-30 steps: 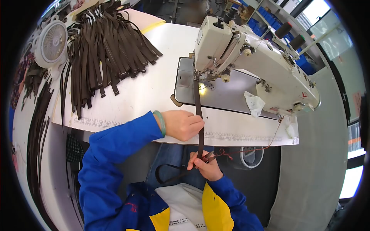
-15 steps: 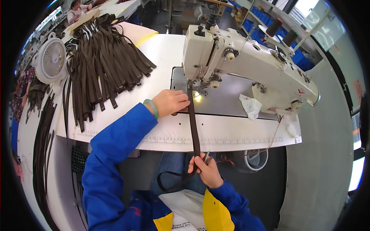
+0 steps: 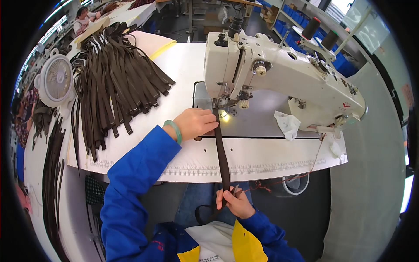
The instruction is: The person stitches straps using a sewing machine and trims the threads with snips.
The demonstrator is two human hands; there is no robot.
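Observation:
A long dark brown strap (image 3: 222, 157) runs from under the presser foot of the white sewing machine (image 3: 275, 61) toward my lap. Close in front of the foot, my left hand (image 3: 195, 123) has its fingers closed at the strap's left edge. Below the table's front edge, my right hand (image 3: 238, 203) grips the strap between thumb and fingers. A small pointed metal tool (image 3: 235, 189), perhaps thread snips, sticks up from that same hand; most of it is hidden. The strap's loose tail (image 3: 200, 213) loops over my lap. A lamp lights the needle area.
A bundle of brown straps (image 3: 118, 78) lies on the table at the left, beside a white fan (image 3: 56, 81). More straps (image 3: 51, 183) hang farther left. A crumpled white cloth (image 3: 287, 125) rests by the machine. A person (image 3: 83, 21) sits at the far left.
The whole view has shifted, so most things appear slightly lower. Both hands keep their places along the strap. The strap's loose loop has become smaller in view.

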